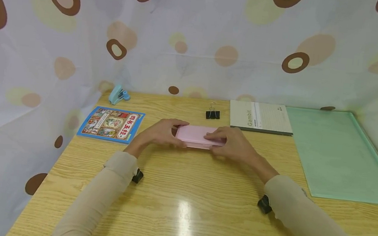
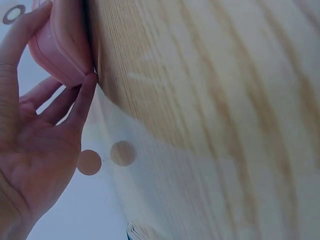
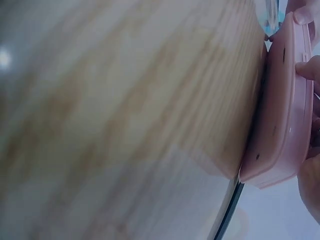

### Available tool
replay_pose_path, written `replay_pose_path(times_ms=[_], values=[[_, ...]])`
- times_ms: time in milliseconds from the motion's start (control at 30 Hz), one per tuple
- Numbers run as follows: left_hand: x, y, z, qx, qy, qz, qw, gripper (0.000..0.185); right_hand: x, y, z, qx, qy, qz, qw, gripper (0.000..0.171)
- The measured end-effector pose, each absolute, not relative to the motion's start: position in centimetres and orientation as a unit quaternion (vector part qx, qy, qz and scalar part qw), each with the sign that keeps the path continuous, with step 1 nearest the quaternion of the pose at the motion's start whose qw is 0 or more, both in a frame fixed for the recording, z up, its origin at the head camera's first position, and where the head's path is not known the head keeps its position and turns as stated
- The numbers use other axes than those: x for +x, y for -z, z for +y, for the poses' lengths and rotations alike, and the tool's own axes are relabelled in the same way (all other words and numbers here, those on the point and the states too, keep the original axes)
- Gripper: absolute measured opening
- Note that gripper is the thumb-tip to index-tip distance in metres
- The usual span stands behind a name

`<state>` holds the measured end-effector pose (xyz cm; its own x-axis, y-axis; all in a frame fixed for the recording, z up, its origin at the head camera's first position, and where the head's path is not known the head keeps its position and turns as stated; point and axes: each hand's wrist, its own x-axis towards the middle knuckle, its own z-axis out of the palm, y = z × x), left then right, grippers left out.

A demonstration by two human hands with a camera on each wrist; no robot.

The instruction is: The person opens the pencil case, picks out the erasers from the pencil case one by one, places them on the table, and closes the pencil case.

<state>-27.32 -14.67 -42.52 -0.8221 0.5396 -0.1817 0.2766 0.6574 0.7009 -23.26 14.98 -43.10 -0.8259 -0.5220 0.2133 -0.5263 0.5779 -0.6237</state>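
Observation:
A pink pencil case (image 1: pixel 194 134) with rounded corners lies crosswise at the middle of the wooden table, between both hands. My left hand (image 1: pixel 162 131) grips its left end, thumb and fingers on either side. In the left wrist view the fingertips meet the rounded end of the case (image 2: pixel 57 47). My right hand (image 1: pixel 237 146) holds the right end, with fingers over the top and the thumb at the near side. The right wrist view shows the long side of the case (image 3: pixel 277 100) close to the table top. Its lid looks closed; any contents are hidden.
A blue-edged picture book (image 1: pixel 111 124) lies to the left, with a light-blue hole punch (image 1: pixel 119 94) behind it. A black binder clip (image 1: pixel 212 115) stands behind the case. Right of that are a Gambit notebook (image 1: pixel 266 117) and a green mesh pouch (image 1: pixel 348 159). A patterned curtain (image 1: pixel 199 29) borders the table.

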Motion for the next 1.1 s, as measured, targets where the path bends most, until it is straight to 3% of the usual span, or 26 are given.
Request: replay_pose_path(times_ms=[533,1100], values=[[-27.65,42.79,-14.79,0.233,-0.370,0.878,0.196,0.088,-23.55,42.66,15.01,0.394,-0.280,-0.874,0.052,0.038],[-27.63,43.08,-14.81,0.234,-0.368,0.880,0.187,0.088,-23.30,42.77,15.03,0.427,-0.246,-0.863,0.109,0.038]])
